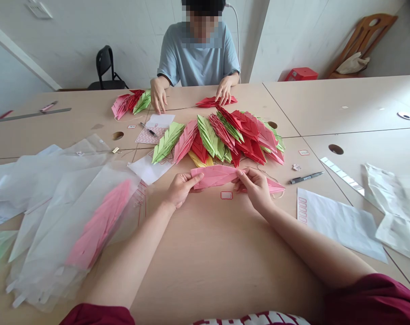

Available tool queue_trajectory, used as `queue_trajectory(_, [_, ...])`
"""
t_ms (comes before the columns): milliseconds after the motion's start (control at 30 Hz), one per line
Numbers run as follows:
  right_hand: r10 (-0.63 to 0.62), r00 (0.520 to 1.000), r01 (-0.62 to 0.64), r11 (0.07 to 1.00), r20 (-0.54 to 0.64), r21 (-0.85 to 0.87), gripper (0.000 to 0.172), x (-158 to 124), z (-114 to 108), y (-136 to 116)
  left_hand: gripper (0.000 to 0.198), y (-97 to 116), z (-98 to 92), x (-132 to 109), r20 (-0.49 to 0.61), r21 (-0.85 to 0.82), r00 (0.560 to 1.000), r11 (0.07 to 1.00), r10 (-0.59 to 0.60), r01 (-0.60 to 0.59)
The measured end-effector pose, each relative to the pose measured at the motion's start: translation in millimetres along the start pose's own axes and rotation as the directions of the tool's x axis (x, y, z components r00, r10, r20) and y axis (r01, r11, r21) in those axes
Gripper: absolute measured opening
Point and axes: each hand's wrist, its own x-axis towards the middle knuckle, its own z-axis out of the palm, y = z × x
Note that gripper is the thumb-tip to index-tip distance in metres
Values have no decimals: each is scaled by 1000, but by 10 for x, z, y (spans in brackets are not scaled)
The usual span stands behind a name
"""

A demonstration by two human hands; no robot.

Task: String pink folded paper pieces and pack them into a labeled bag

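My left hand (pixel 180 188) and my right hand (pixel 255 186) both pinch a pink folded paper piece (pixel 214 175), held just above the tan table (pixel 208 253). The left fingers grip its left end, the right fingers its right part. A second pink folded piece (pixel 274 186) lies under my right hand. Directly beyond is a heap of red, pink, green and yellow folded paper pieces (pixel 225 137). A small red-edged label (pixel 226 195) lies on the table below the held piece.
Clear plastic bags (pixel 56 212), one holding pink pieces, cover the left. A pen (pixel 305 177), white sheets (pixel 340 223) and crumpled plastic (pixel 398 203) lie right. A person opposite rests both hands on the table by red pieces (pixel 211 102) and a small pile (pixel 130 103).
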Motion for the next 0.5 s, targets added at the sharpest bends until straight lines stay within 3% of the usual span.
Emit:
queue_trajectory(167, [-20,998,20,1000,65,1,34,-30,28,29,42,-5,53,-30,10,40,999,999,32,-33])
queue_trajectory(333, [-58,988,68,995,141,-67,29,-62,43,35,34,19,106,-71,-21,146,990,980,138,-134])
queue_trajectory(500, [-87,988,105,984,125,-142,31,-71,34,38,31,35,130,-99,16,199,979,958,205,-204])
